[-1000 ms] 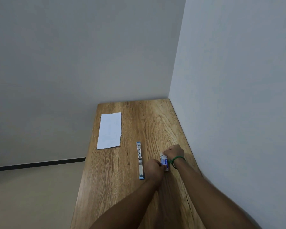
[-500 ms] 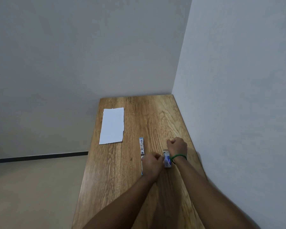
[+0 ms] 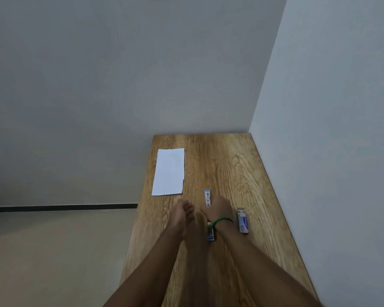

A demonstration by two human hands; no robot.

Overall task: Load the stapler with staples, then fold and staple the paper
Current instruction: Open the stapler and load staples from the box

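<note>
Grey matt walls (image 3: pixel 98 85) meet in a corner behind a long, narrow wooden table (image 3: pixel 226 165) with a pronounced oak-type grain. A pale floor (image 3: pixel 53 251) lies to its left.

Head view, items:
- Paper (image 3: pixel 168 171): one white sheet, flat and unfolded. It is rectangular with a ragged right edge and lies at the table's far left, well apart from both hands.
- Stapler (image 3: pixel 207 198): a slim, straight bar in white and metal with blue ends. It lies lengthwise mid-table, seemingly swung open flat, with its middle hidden.
- Staple box (image 3: pixel 242 221): a small printed cardboard carton in white and violet with its far flap open. It lies just beside the right wrist, apart from the stapler.
- Right hand (image 3: pixel 220 209): laid over the stapler's middle, with a green wristband (image 3: pixel 223 220) behind it. Whether the fingers clasp the bar cannot be told.
- Left hand (image 3: pixel 182 214): motion-blurred, just beside the right hand. Its fingers are loosely extended and nothing shows in them.

Progress, as judged: early. The box is opened and the stapler is under hand, but no staples are visibly seated. Outstanding steps are seating the strip, closing the stapler, folding the sheet and stapling it.
</note>
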